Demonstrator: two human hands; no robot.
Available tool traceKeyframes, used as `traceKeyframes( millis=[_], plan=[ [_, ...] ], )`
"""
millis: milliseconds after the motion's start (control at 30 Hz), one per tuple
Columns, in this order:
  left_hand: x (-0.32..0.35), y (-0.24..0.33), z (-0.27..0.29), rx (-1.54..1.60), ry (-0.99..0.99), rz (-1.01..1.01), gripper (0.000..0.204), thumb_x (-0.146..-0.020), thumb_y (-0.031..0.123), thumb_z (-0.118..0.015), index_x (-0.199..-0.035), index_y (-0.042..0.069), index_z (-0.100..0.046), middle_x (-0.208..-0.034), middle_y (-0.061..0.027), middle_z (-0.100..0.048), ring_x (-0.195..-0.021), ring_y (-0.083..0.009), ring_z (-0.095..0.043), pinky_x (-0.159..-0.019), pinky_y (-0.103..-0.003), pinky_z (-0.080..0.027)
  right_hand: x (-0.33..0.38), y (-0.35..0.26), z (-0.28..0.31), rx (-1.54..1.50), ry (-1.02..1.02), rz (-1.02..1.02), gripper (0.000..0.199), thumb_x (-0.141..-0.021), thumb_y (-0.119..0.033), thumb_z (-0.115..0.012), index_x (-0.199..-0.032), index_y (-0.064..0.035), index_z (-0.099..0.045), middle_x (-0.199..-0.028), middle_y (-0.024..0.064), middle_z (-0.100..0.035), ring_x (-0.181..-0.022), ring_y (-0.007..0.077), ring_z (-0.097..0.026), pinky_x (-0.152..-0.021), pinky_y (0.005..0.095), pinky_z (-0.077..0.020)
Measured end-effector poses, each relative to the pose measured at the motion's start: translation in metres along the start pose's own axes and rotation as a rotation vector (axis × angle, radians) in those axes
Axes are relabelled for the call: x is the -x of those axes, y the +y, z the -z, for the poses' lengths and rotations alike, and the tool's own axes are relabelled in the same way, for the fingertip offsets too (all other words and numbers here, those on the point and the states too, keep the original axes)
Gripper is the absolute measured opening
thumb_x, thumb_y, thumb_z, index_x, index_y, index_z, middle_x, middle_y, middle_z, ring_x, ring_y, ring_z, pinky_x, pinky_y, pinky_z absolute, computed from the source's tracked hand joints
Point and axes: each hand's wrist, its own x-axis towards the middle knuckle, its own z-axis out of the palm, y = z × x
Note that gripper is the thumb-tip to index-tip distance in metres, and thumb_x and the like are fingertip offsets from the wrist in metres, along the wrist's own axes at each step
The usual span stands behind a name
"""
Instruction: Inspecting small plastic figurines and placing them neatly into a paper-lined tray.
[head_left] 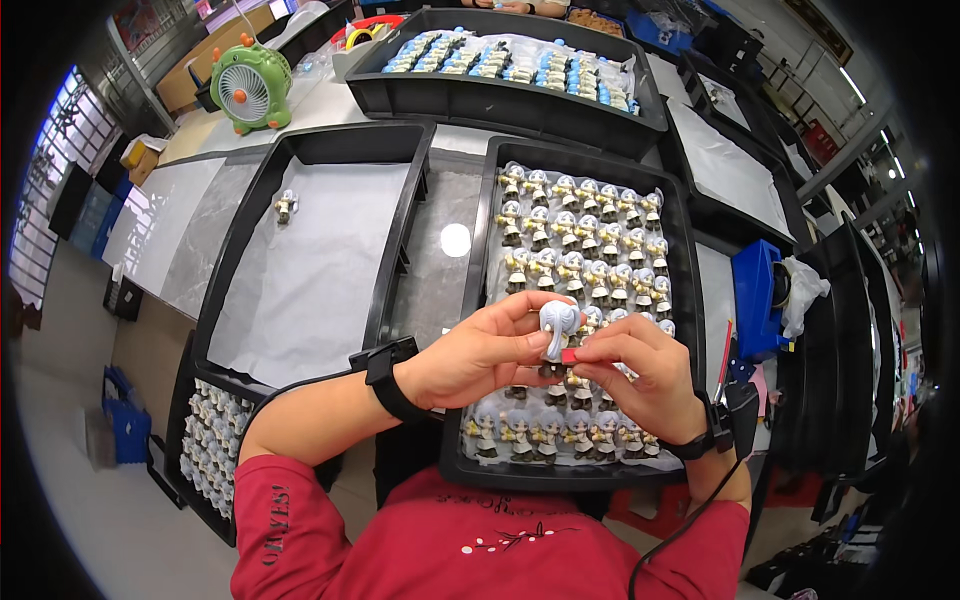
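My left hand (478,355) pinches a small grey-haired figurine (557,328) at the head, held over the near end of the black tray (478,300). My right hand (640,375) grips a small red piece (570,355) against the figurine's base. It looks light, rigid, smooth and small-detailed, so probably fragile at thin parts; hold by the bulky head. Beyond: rows of matching figurines (585,245) in that tray, and one lone figurine (286,206) in the left tray (250,230).

I see my left hand (480,355) gripping a grey-haired figurine (557,328) while my right hand (640,375) presses a small red piece (569,355) against it, above a black tray (690,300) of matching figurines (585,250).
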Motion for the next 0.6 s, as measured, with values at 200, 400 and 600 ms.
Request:
traceKeyframes(
  millis=[200, 400, 600],
  plan=[
    [-0.002, -0.006, 0.006, 0.013, -0.031, 0.041, 0.042, -0.094, 0.012, -0.050, -0.133, 0.010, -0.034, -0.134, -0.0097, -0.043, -0.117, -0.0210, -0.050, -0.094, -0.041, -0.046, 0.001, 0.009, -0.008, 0.041, 0.015, 0.163, 0.024, -0.069, -0.001, -0.072, -0.091, -0.0073, -0.065, -0.085, 0.0044, -0.061, -0.070, 0.0194, -0.060, -0.059, 0.0281, -0.0496],
    [0.000, -0.007, 0.005, -0.038, -0.045, 0.085, 0.041, -0.094, 0.013, -0.049, -0.133, 0.010, -0.035, -0.133, -0.0084, -0.044, -0.116, -0.0198, -0.050, -0.094, -0.041, -0.046, -0.004, 0.004, -0.002, 0.078, -0.110, 0.232, 0.024, -0.067, 0.000, -0.072, -0.090, -0.0060, -0.065, -0.082, 0.0036, -0.060, -0.069, 0.0202, -0.057, -0.059, 0.0307, -0.0472],
    [0.002, -0.004, 0.000, -0.030, -0.056, 0.054, 0.041, -0.094, 0.015, -0.049, -0.133, 0.010, -0.035, -0.129, -0.0058, -0.047, -0.114, -0.0182, -0.051, -0.094, -0.040, -0.046, 0.005, 0.001, 0.003, 0.101, -0.014, 0.208, 0.025, -0.068, 0.001, -0.071, -0.091, -0.0060, -0.065, -0.082, 0.0042, -0.058, -0.070, 0.0195, -0.055, -0.059, 0.0301, -0.0457]
  ],
)
